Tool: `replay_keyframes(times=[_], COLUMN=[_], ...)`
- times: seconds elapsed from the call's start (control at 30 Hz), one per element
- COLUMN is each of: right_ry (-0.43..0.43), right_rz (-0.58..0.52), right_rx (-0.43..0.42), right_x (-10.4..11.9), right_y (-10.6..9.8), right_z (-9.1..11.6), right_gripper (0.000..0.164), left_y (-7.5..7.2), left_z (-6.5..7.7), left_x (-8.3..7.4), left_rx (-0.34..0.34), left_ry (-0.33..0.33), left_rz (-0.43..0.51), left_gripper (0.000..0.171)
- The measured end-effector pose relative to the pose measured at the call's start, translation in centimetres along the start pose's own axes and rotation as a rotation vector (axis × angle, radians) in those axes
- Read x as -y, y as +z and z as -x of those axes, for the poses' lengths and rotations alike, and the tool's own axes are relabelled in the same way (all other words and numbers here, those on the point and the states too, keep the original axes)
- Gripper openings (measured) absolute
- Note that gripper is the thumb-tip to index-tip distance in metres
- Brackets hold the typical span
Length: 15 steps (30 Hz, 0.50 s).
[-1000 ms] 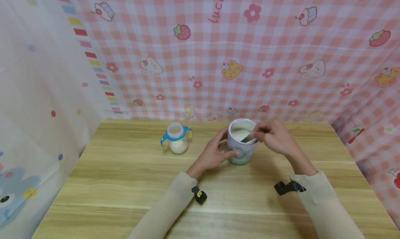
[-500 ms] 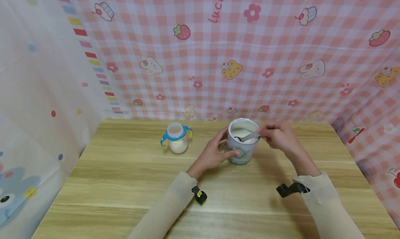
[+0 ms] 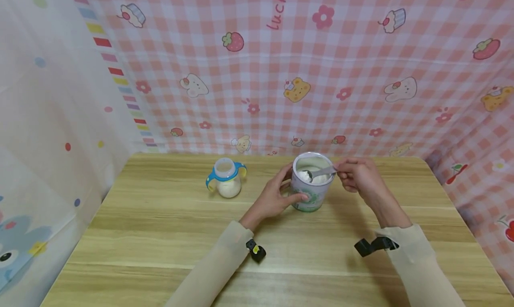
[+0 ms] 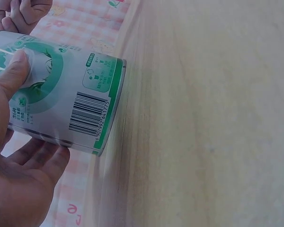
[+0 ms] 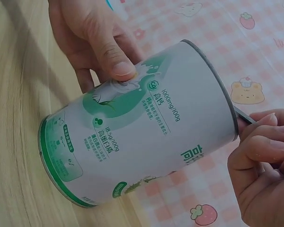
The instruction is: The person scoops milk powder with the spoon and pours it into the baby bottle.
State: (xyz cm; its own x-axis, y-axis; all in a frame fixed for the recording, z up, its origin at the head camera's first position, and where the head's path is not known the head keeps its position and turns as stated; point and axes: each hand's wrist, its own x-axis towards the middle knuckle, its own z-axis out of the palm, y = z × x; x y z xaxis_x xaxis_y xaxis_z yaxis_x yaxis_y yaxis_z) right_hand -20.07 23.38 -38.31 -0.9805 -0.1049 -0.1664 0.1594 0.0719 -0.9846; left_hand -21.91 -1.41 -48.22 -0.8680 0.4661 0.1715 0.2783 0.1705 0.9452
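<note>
A white and green milk powder can [image 3: 318, 194] stands upright on the table, its top uncovered and pale powder inside. My left hand [image 3: 274, 197] grips its side, thumb across the front and fingers round the back, as the left wrist view also shows with the can [image 4: 61, 85]. Between thumb and fingers of my right hand [image 3: 361, 176] is the handle of a metal spoon [image 3: 322, 171]. The spoon's bowl, heaped with white powder [image 3: 304, 176], is inside the can's mouth. In the right wrist view the can [image 5: 180, 104] hides most of the spoon.
A baby bottle [image 3: 229, 187] with blue and yellow handles stands uncapped to the left of the can, pale powder in its lower part. The wooden table [image 3: 160, 235] ends at a pink checked curtain [image 3: 257, 66] behind the can.
My right hand has drawn back to the right and turned. The spoon has come up out of the powder, its bowl now showing a white heap. The left hand and can stay put.
</note>
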Motion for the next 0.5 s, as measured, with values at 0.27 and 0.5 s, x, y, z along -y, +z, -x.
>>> replay_keyframes(times=[0.27, 0.5], right_ry=[0.002, -0.052], right_rz=[-0.182, -0.276], right_rx=[0.012, 0.042], right_x=[-0.75, -0.74], right_y=[-0.43, -0.72], right_z=[0.18, 0.17], right_gripper=[0.020, 0.026], left_y=[0.07, 0.10], left_z=[0.33, 0.06], left_x=[0.01, -0.04], left_rx=[-0.007, -0.014], left_ry=[-0.008, 0.019], left_rz=[-0.012, -0.038], left_gripper=[0.088, 0.091])
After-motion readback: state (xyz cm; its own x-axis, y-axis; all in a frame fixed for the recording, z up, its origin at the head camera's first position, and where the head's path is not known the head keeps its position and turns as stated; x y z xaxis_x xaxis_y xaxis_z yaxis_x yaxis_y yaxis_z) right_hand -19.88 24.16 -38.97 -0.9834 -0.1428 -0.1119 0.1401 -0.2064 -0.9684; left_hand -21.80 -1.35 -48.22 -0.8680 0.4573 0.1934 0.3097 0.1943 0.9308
